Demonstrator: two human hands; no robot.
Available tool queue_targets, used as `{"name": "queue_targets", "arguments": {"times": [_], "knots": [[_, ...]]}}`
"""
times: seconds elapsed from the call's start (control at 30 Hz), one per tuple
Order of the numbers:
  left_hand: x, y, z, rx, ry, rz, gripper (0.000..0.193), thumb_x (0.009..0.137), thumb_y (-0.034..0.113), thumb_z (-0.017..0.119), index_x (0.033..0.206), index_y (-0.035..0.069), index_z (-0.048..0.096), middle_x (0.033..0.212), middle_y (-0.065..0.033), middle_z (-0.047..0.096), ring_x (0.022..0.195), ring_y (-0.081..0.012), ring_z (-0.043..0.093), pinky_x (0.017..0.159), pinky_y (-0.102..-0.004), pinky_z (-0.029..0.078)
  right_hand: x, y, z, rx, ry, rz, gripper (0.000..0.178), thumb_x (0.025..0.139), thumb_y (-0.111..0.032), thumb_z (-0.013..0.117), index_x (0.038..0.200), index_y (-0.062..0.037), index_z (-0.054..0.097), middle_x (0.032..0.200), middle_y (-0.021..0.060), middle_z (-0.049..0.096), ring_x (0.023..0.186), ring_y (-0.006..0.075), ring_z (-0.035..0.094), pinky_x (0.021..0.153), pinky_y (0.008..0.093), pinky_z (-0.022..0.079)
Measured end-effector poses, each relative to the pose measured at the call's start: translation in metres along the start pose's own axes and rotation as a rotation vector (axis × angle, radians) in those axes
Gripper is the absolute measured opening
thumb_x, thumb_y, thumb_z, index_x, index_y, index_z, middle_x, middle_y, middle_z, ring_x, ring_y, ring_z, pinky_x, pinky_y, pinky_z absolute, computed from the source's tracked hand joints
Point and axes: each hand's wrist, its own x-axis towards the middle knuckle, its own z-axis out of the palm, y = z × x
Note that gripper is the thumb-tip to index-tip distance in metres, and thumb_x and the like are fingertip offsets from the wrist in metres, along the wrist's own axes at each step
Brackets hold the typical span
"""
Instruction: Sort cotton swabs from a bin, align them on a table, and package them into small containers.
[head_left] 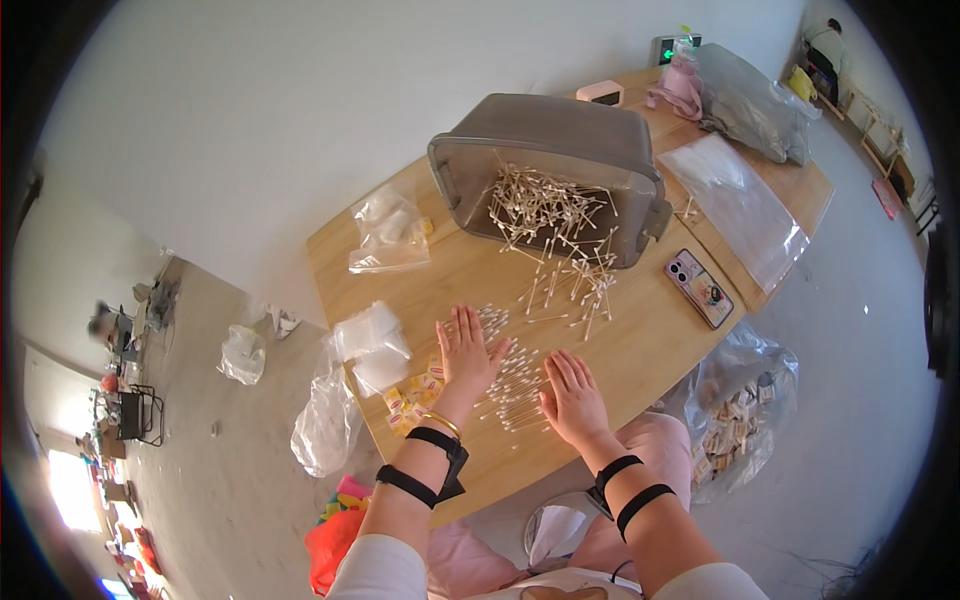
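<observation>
Between your left hand (466, 355) and right hand (575, 400), the swabs (516, 378) were white; beyond both, the bin (560, 128) was grey. Beside your left, the packets (411, 402) were yellow and red; beyond your right, the phone (699, 288) bore multicoloured prints.

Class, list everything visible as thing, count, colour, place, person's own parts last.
Table: one, light wood, centre
Bin: one, grey, tipped, table's back
Cotton swabs: uncountable, white-tipped, in bin and on table
Small packets: several, yellow, table's near left
Phone: one, multicoloured, table's right
Clear bags: several, colourless, left side
Plastic sheet: one, clear, table's right
Filled bag: one, clear, lower right
Large bag: one, grey, upper right
Pink items: at least two, table's back
Red item: one, red, lower left
Other person: one, pale-topped, upper right
Straps: four, black, forearms
Legs: two, pink trousers, below table
Left hand: one, bare, over swabs
Right hand: one, bare, beside swabs
</observation>
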Motion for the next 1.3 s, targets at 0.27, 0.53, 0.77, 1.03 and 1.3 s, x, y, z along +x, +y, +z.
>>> {"name": "queue_targets", "arguments": {"times": [0.27,0.53,0.77,1.03,1.3], "knots": [[-0.010,0.007,-0.003,0.000,0.003,-0.002,0.093,0.098,0.067,0.025,0.155,-0.006,0.012,0.163,-0.0219,0.013,0.153,-0.0312,0.006,0.121,-0.0554,-0.003,0.000,-0.002,0.000,0.014,-0.001,0.006,0.055,0.093,-0.028,0.056,0.139,0.0007,0.048,0.145,0.0147,0.046,0.138,0.0289,0.040,0.119,0.0428,0.029],[-0.023,0.015,0.004,0.010,0.087,0.123,0.093,0.098,0.066,0.026,0.155,-0.007,0.013,0.164,-0.0219,0.011,0.153,-0.0324,0.005,0.122,-0.0514,0.000,0.000,0.000,0.000,-0.007,0.001,0.011,0.054,0.093,-0.028,0.056,0.138,0.0014,0.048,0.144,0.0151,0.048,0.138,0.0295,0.040,0.118,0.0431,0.030],[-0.026,0.015,-0.006,-0.061,0.039,0.129,0.091,0.099,0.063,0.030,0.155,-0.007,0.011,0.164,-0.0220,0.009,0.153,-0.0325,0.005,0.123,-0.0503,0.001,-0.002,0.000,0.003,-0.009,0.012,-0.005,0.053,0.093,-0.026,0.056,0.138,0.0019,0.048,0.144,0.0152,0.047,0.138,0.0300,0.040,0.118,0.0441,0.030],[-0.104,-0.006,-0.018,-0.525,0.383,-0.065,0.075,0.099,0.035,0.049,0.155,-0.001,0.016,0.163,-0.0197,0.017,0.152,-0.0320,0.012,0.123,-0.0522,0.003,0.002,0.024,0.001,0.376,0.019,0.030,0.041,0.091,-0.011,0.056,0.131,-0.0006,0.056,0.138,0.0157,0.051,0.131,0.0340,0.045,0.111,0.0457,0.036],[-0.157,-0.020,-0.017,-0.277,0.254,-0.062,0.058,0.089,0.011,0.057,0.144,0.006,0.044,0.147,-0.0048,0.049,0.148,-0.0279,0.029,0.121,-0.0608,0.004,0.054,0.032,0.007,0.100,0.095,-0.051,0.036,0.085,-0.002,0.059,0.120,-0.0070,0.064,0.127,0.0109,0.056,0.118,0.0325,0.051,0.099,0.0451,0.043]]}}
